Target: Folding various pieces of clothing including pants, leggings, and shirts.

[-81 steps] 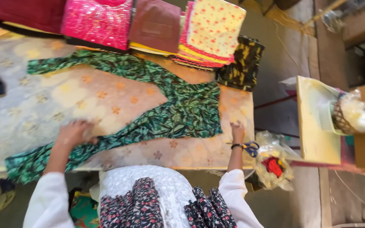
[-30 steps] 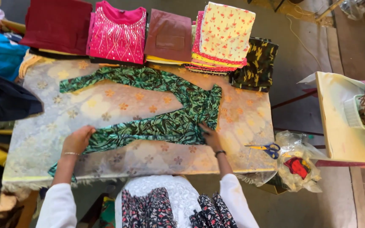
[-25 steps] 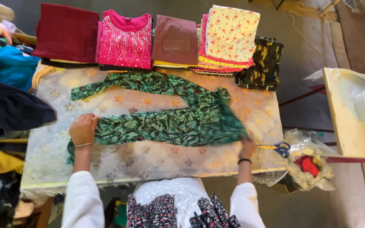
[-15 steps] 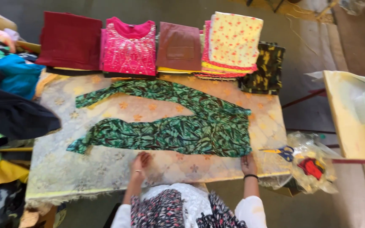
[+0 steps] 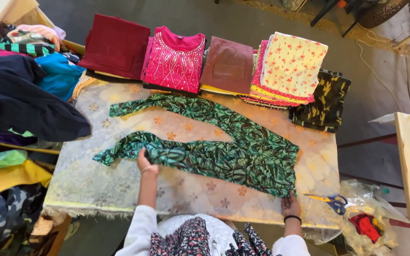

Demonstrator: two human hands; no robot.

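Observation:
Green leaf-patterned trousers (image 5: pixel 224 147) lie spread flat on a table covered with a pale floral cloth (image 5: pixel 100 185), legs pointing left and waist to the right. My left hand (image 5: pixel 144 163) presses on the lower edge of the near leg. My right hand (image 5: pixel 290 206) rests at the near corner of the waist, fingers on the fabric edge. Both hands lie flat on the cloth rather than gripping it.
Folded garments line the table's far edge: maroon (image 5: pixel 116 45), pink beaded top (image 5: pixel 175 59), brown (image 5: pixel 228 65), a yellow floral stack (image 5: pixel 288 68), camouflage (image 5: pixel 322 102). Scissors (image 5: pixel 330 201) lie at the near right corner. Loose clothes pile (image 5: pixel 20 99) at left; plastic bags (image 5: pixel 371 218) at right.
My left hand has moved from the near table edge up onto the near trouser leg. My right hand stays by the waist corner. The view has shifted slightly.

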